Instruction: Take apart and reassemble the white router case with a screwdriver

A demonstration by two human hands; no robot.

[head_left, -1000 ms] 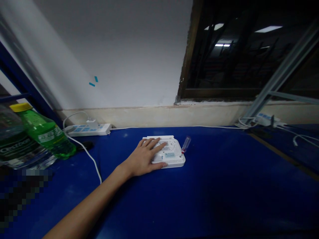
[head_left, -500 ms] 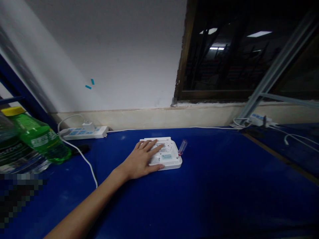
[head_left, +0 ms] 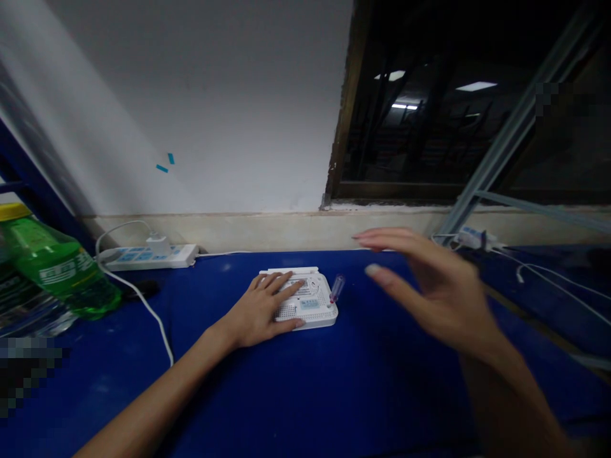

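Note:
A white plastic device [head_left: 312, 312] with vent holes and a label lies on the blue table. My left hand [head_left: 260, 310] rests on its left part, fingers spread flat over the top and the thumb along the near edge. A small screwdriver with a clear handle [head_left: 338, 287] stands tilted at the device's right corner, its reddish lower end at the surface. To the right, my right hand [head_left: 429, 286] is raised above the table, thumb and fingers apart, holding nothing and touching neither the screwdriver nor the device.
A white power strip [head_left: 181, 256] with a plug and cable lies by the wall at left. Beside it leans a green bottle [head_left: 62, 267] with a yellow cap. Another strip [head_left: 472, 238] with cables sits at right, near a metal frame [head_left: 506, 140].
My right hand has come into view from the right. My left hand stays on the device, and the screwdriver still leans at its corner. The whole view has shifted slightly.

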